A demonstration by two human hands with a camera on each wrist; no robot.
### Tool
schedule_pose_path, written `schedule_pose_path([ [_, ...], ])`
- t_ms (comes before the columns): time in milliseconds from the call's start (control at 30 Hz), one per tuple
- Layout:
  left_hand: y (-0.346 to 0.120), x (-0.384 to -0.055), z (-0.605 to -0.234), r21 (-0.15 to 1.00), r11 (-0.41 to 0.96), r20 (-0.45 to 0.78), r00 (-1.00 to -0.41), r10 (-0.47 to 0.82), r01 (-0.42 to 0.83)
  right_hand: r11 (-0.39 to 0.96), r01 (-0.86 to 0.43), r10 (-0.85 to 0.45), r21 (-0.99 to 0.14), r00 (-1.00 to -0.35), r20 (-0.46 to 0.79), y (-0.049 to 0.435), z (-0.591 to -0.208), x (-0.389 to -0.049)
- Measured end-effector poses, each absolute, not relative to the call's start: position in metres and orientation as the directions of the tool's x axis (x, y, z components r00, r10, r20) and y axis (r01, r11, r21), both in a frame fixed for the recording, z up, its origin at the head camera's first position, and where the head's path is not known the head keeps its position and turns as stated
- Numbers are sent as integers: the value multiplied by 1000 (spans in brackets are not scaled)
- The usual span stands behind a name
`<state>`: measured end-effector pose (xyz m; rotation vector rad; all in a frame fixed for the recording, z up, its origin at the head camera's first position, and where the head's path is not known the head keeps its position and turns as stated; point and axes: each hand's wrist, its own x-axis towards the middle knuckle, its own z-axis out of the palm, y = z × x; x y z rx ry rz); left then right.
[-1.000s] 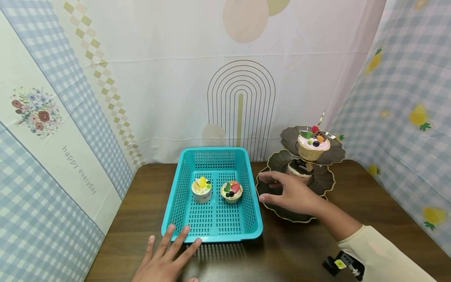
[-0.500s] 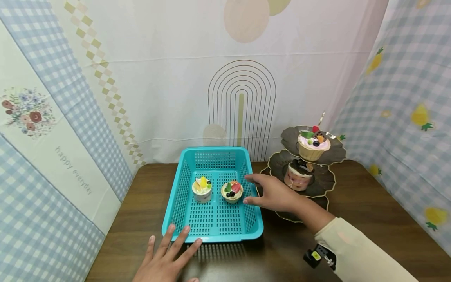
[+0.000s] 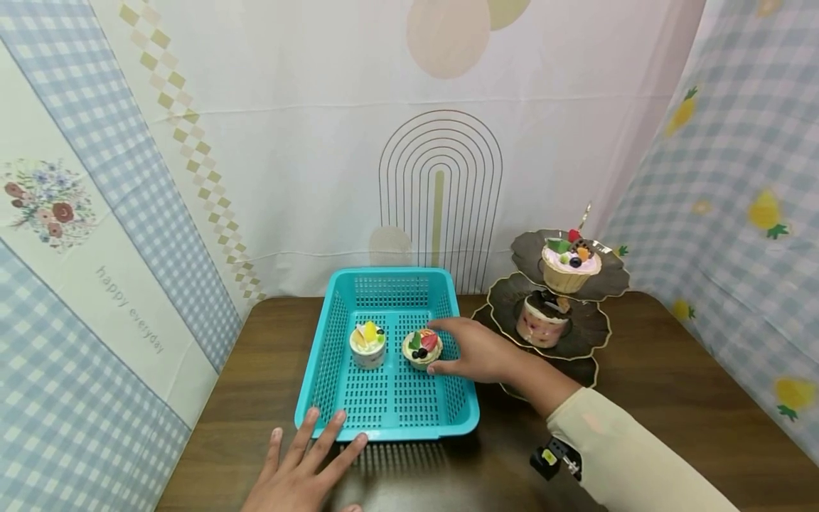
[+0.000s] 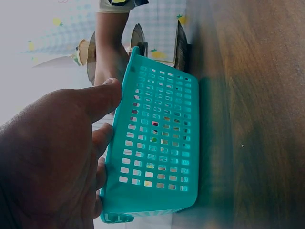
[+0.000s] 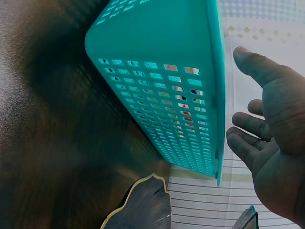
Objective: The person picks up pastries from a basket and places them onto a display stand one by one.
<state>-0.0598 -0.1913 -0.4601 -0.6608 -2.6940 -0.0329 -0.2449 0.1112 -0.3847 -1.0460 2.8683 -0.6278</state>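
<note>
A turquoise plastic basket (image 3: pixel 377 432) holds two small desserts. At its left stands a white dessert cup (image 3: pixel 367 350) topped with yellow fruit. To its right is a cream tart (image 3: pixel 422 349) with a strawberry, a green leaf and dark berries. My right hand (image 3: pixel 480 350) reaches over the basket's right side, thumb and fingers parted at the tart's right edge; whether they touch it I cannot tell. In the right wrist view that hand (image 5: pixel 281 124) shows loosely bent, spread fingers. My left hand (image 3: pixel 297 466) has its fingers spread at the basket's near left rim, thumb (image 4: pixel 105 98) against it.
A dark tiered stand (image 3: pixel 591 334) with gold scalloped edges is at the back right. Its top tier carries a pink-cream tart (image 3: pixel 566 274), the tier below a layered dessert cup (image 3: pixel 542 328). Printed cloths (image 3: pixel 307 178) hang behind and beside the brown table (image 3: pixel 246 384).
My right hand has moved left from beside the stand, over the basket's right rim, to the cream tart. The left hand and the basket stay in place.
</note>
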Motion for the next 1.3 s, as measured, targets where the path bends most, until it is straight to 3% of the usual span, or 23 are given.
schedule_pose_path([
  [533, -192, -60, -462, -81, 895, 378, -817, 436, 440, 751, -581, -617, -313, -787, -20, 84, -394, -263],
  [733, -191, -59, -462, -77, 897, 379, -819, 431, 436, 764, -613, -631, -202, -775, -33, 74, -398, -268],
  [967, -191, -59, -463, -77, 892, 379, -814, 440, 446, 817, -576, -576, -16, -816, -52, 67, -403, -274],
  [1300, -191, -60, -464, -70, 891, 390, -810, 438, 448, 834, -536, -531, 129, -844, -76, 64, -413, -286],
])
